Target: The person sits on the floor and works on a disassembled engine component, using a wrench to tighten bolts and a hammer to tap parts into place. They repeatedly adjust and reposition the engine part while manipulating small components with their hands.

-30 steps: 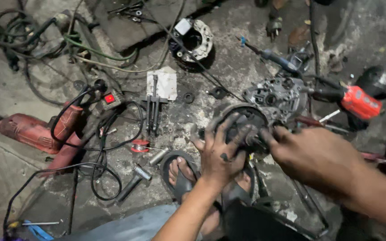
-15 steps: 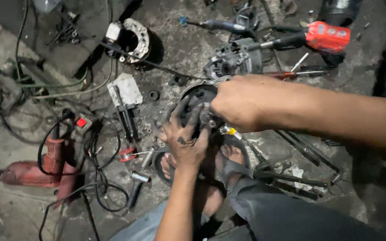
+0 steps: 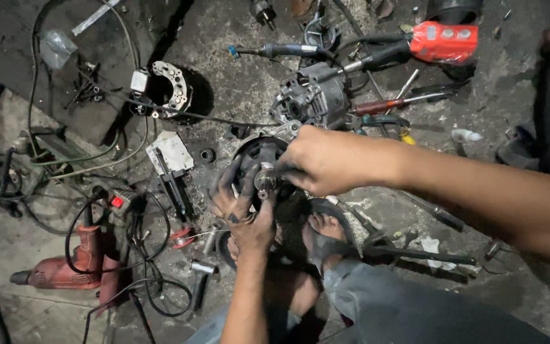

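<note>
On a grimy concrete floor (image 3: 237,57) strewn with cables and tools, a person works seated, one sandalled foot (image 3: 326,232) just below the job. The rotor (image 3: 259,172), a dark round part, sits upright between both hands at the centre, beside an alternator housing (image 3: 313,95). A red drill (image 3: 65,271) lies well apart to the left; a red-bodied tool (image 3: 444,41) lies above. The left hand (image 3: 243,213) cups the rotor from below, fingers spread around its rim; the right hand (image 3: 326,159) is closed on its shaft (image 3: 265,179), fingers pinched tight. Judged from this, bracing the body firmly while turning the shaft squarely would serve best.
</note>
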